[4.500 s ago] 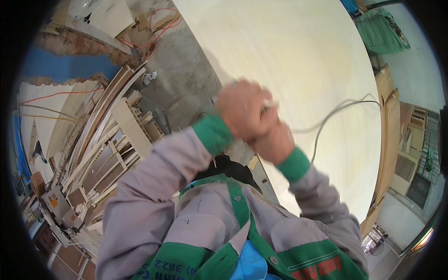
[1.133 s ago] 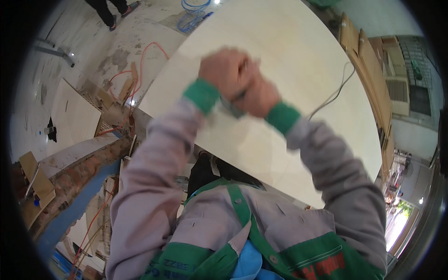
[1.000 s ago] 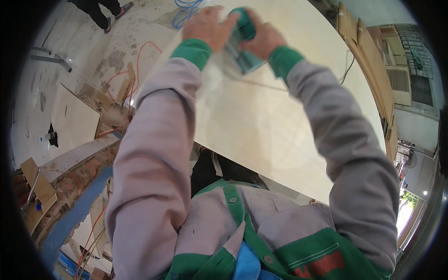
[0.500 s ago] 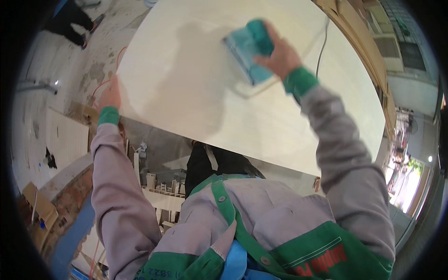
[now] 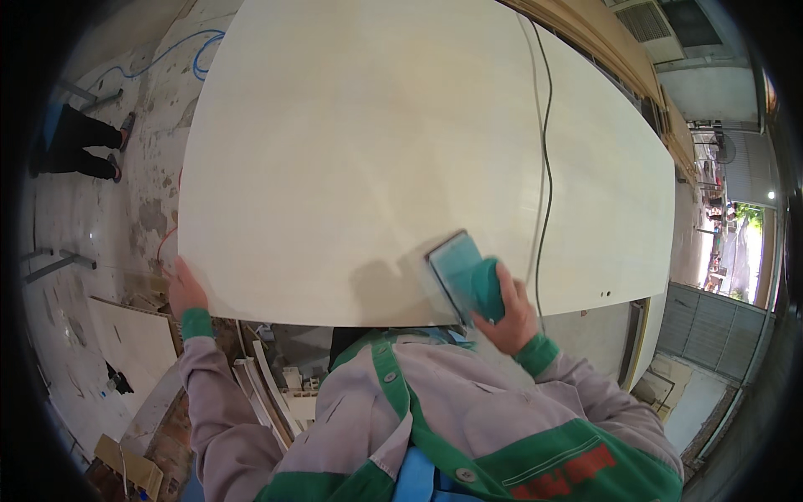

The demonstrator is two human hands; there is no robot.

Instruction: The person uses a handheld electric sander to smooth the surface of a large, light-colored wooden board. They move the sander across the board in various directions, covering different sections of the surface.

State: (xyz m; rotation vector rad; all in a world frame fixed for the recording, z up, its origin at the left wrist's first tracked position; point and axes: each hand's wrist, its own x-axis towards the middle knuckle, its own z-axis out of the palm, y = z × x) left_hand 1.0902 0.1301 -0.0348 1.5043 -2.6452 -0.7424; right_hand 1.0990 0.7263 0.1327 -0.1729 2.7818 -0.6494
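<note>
A large white panel (image 5: 360,151) lies flat in front of me. My right hand (image 5: 512,322) is closed around the rounded top of a teal electric sander (image 5: 473,272), whose flat rectangular base rests on the panel close to its near edge. At the near left corner, my left hand (image 5: 189,291) grips the panel's edge, some of its fingers hidden there. The sander casts a shadow to its left.
A dark cable (image 5: 545,159) runs across the panel's right part. Brown boards (image 5: 619,46) are stacked along the far right. Offcuts (image 5: 268,376) lie below the near edge. A person's legs (image 5: 84,151) stand at left, near a blue hose (image 5: 159,58).
My right hand has drawn the sander from the panel's far middle back to its near edge. My left hand stays at the left corner. The view has shifted.
</note>
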